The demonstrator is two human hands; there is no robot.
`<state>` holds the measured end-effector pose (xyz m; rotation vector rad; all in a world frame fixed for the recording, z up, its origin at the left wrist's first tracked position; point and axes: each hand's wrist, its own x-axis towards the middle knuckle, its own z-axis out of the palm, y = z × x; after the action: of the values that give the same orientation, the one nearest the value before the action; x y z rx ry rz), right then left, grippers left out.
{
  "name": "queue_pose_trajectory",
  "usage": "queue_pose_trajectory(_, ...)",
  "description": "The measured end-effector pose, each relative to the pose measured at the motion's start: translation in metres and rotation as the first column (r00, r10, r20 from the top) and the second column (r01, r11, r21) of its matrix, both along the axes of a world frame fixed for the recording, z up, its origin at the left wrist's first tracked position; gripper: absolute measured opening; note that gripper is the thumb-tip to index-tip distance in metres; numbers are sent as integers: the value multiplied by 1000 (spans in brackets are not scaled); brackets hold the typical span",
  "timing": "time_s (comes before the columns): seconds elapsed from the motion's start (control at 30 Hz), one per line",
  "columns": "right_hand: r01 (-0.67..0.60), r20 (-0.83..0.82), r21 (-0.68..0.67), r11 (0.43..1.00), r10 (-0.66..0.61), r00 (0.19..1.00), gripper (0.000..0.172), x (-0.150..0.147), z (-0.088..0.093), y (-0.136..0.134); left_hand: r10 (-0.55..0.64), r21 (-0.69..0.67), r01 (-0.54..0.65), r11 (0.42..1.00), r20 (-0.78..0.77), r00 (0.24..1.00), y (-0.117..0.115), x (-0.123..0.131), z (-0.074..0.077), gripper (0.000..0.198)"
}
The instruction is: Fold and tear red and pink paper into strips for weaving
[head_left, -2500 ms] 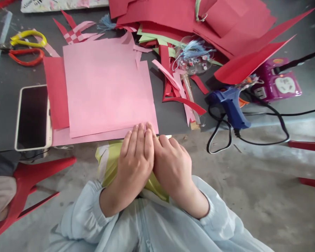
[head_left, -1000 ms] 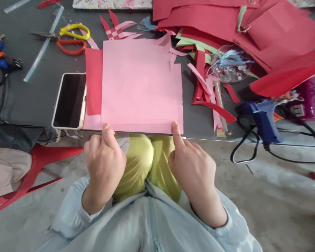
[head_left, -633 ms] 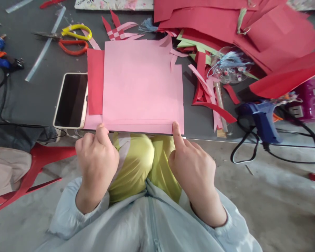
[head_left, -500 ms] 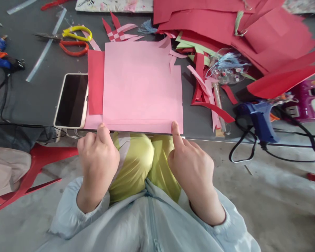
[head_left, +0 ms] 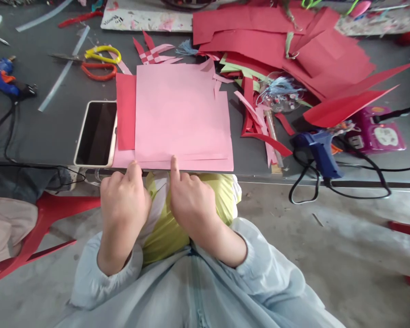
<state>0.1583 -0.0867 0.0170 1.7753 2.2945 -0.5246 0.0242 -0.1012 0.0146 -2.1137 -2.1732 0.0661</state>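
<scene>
A large pink paper (head_left: 181, 109) lies at the table's front edge, with a narrow folded strip along its near side and another pink layer beneath. At its lower left corner, my left hand (head_left: 125, 205) is closed, the bent index finger against the paper edge and the thumb hidden. My right hand (head_left: 194, 200) has its index finger stretched onto the near strip around the middle, its other fingers curled and holding nothing. A red paper piece (head_left: 125, 111) sits along the left side of the pink paper, beside a phone (head_left: 96, 133).
Scissors (head_left: 100, 64) and a clear glue stick (head_left: 64, 68) lie at the upper left. Red sheets (head_left: 253, 45) pile up at the back right. Paper strips (head_left: 251, 109) and a blue glue gun (head_left: 323, 152) with a looping cable are on the right. Another person's leg (head_left: 10, 223) shows at left.
My right hand has slid left along the near strip, from the right end to about the middle. My left hand stays at the lower left corner. The view has shifted slightly.
</scene>
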Motion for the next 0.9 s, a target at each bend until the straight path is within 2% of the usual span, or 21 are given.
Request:
queue_pose_trajectory(0.13,-96,-60,-5,995,96,994,64,-22,1,1,-8,24,7,1000,28,1000,0,-2,1,37)
queue_pose_trajectory(0.23,-131,-78,-47,990,127,989,62,-32,2,3,16,3,-16,1000,29,999,1,-1,3,31)
queue_pose_trajectory(0.37,-149,-100,-32,988,145,984,60,-36,3,7,22,0,-22,1000,22,1000,2,1,5,32)
queue_pose_trajectory(0.6,-111,-46,-33,993,110,993,62,-22,1,6,21,-42,-24,999,-63,998,3,7,7,27)
queue_pose_trajectory(0.8,-55,54,-77,996,59,997,69,4,4,6,9,-40,-14,999,-126,992,2,7,7,28)
queue_pose_trajectory(0.9,-34,90,-54,998,39,995,73,16,6,5,6,-34,-11,999,-135,991,2,7,5,28)
